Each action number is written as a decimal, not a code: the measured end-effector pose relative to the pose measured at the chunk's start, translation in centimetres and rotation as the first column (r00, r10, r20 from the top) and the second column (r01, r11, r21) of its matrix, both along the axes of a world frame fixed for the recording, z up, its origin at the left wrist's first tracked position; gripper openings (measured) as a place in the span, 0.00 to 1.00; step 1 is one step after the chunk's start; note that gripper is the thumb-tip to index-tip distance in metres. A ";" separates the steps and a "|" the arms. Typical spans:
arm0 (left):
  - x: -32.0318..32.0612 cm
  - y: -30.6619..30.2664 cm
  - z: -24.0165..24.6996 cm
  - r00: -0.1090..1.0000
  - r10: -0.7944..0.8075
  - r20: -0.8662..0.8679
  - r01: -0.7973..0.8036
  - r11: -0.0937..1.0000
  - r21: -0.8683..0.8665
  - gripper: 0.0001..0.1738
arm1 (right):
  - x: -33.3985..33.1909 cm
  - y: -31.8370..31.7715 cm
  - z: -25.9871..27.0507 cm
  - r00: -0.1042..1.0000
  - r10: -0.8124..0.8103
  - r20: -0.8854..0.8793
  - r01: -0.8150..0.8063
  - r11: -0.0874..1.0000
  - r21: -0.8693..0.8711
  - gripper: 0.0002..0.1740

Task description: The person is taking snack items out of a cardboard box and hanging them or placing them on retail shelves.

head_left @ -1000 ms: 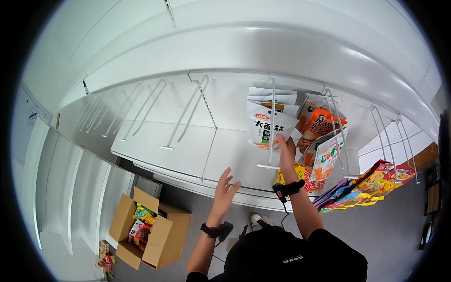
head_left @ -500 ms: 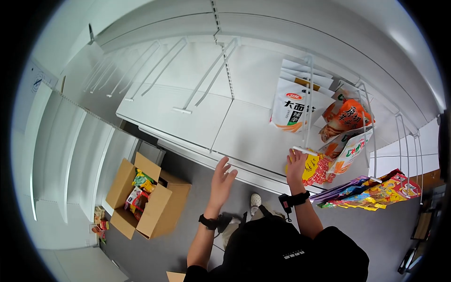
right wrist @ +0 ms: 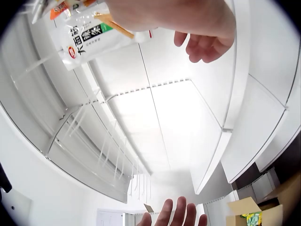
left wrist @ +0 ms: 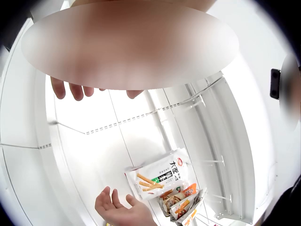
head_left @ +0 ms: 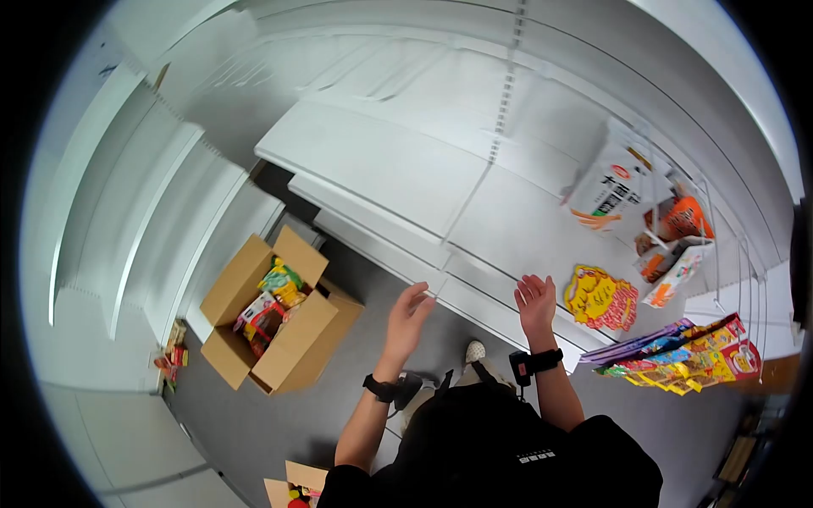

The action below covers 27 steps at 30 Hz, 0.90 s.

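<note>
One yellow scalloped card [head_left: 593, 290] lies near the front edge of the shelf [head_left: 525, 229], just right of the nearer right hand [head_left: 537, 310] (fingers relaxed, empty).

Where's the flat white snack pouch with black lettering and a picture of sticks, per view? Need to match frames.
Head: flat white snack pouch with black lettering, right side, above mid-height.
Left wrist: lower centre, right of the picture's midline.
Right wrist: upper left, partly behind the right hand.
Shared landmark: orange snack packet with dark lettering, next to the pouch in all three.
</note>
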<state>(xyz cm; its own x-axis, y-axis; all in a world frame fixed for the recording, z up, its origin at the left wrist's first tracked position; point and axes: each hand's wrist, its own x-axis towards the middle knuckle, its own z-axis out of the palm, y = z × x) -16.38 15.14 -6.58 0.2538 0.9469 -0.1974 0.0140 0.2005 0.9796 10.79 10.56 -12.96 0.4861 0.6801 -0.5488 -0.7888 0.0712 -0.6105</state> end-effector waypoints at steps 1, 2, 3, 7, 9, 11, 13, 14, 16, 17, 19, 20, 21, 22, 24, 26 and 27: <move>-1.7 -0.2 0.0 1.000 0.022 0.005 -0.022 1.000 0.005 0.21 | -1.6 0.3 -0.1 1.000 0.028 -0.002 -0.028 1.000 -0.012 0.27; -3.7 -0.5 0.0 0.999 0.051 0.009 -0.051 0.999 0.008 0.20 | -3.3 0.7 -0.2 0.998 0.064 -0.006 -0.064 0.998 -0.027 0.26; -5.6 -0.9 0.0 0.996 0.088 0.011 -0.088 0.996 0.012 0.20 | -5.0 1.1 -0.3 0.995 0.094 -0.013 -0.095 0.995 -0.032 0.25; -13.7 -2.4 -0.8 0.964 0.267 -0.007 -0.267 0.963 0.035 0.20 | -12.3 3.3 -1.3 0.967 0.248 -0.049 -0.249 0.968 -0.015 0.21; -17.4 -3.4 -1.1 0.937 0.348 0.008 -0.348 0.937 0.017 0.20 | -15.9 4.3 -1.7 0.938 0.324 -0.126 -0.325 0.946 0.016 0.18; -20.8 -4.5 -1.2 0.909 0.417 -0.006 -0.417 0.909 0.012 0.19 | -19.8 5.5 -1.3 0.885 0.418 -0.206 -0.421 0.906 0.028 0.16; -23.7 -5.5 -1.3 0.877 0.480 -0.016 -0.480 0.877 0.015 0.19 | -24.0 6.8 -0.6 0.831 0.498 -0.247 -0.502 0.864 0.051 0.14; -25.1 -6.0 -1.7 0.859 0.511 -0.010 -0.511 0.859 0.022 0.19 | -26.1 7.3 -0.2 0.809 0.537 -0.240 -0.537 0.841 0.068 0.15; -27.3 -6.9 -2.2 0.825 0.565 -0.004 -0.565 0.825 0.027 0.19 | -29.7 8.1 0.8 0.766 0.596 -0.241 -0.594 0.799 0.088 0.14; -28.3 -7.2 -2.4 0.809 0.588 -0.003 -0.588 0.808 0.028 0.19 | -31.4 8.4 1.3 0.746 0.617 -0.251 -0.616 0.782 0.093 0.14; -30.2 -7.5 -3.1 0.783 0.622 0.004 -0.622 0.783 0.027 0.20 | -34.0 9.0 1.8 0.708 0.656 -0.261 -0.655 0.748 0.105 0.14; -31.0 -7.4 -3.5 0.775 0.632 0.010 -0.632 0.775 0.020 0.20 | -34.9 9.3 2.1 0.691 0.673 -0.262 -0.672 0.732 0.108 0.14; -31.4 -7.4 -3.6 0.768 0.641 0.018 -0.641 0.768 0.011 0.20 | -35.5 9.4 2.1 0.676 0.689 -0.261 -0.689 0.717 0.109 0.14; -31.8 -7.4 -3.7 0.759 0.651 0.026 -0.651 0.759 -0.015 0.19 | -36.0 9.5 2.0 0.668 0.693 -0.271 -0.696 0.710 0.102 0.14; -32.5 -6.9 -3.8 0.740 0.672 0.041 -0.669 0.740 -0.066 0.19 | -36.9 10.2 1.6 0.650 0.702 -0.291 -0.712 0.697 0.089 0.13; -33.2 -6.3 -4.7 0.722 0.690 0.047 -0.686 0.724 -0.071 0.19 | -37.7 11.0 1.0 0.639 0.706 -0.307 -0.728 0.683 0.056 0.13; -33.7 -5.9 -4.7 0.715 0.697 0.045 -0.694 0.717 -0.075 0.18 | -38.2 11.5 0.7 0.634 0.705 -0.318 -0.734 0.678 0.039 0.13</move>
<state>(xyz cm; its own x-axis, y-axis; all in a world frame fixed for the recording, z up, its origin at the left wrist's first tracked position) -50.09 9.28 -11.25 -0.4583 0.8510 -0.2563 -0.2122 0.1752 0.9614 -27.43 22.09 -12.29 -0.3247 0.6885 -0.6484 -0.7005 -0.6357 -0.3242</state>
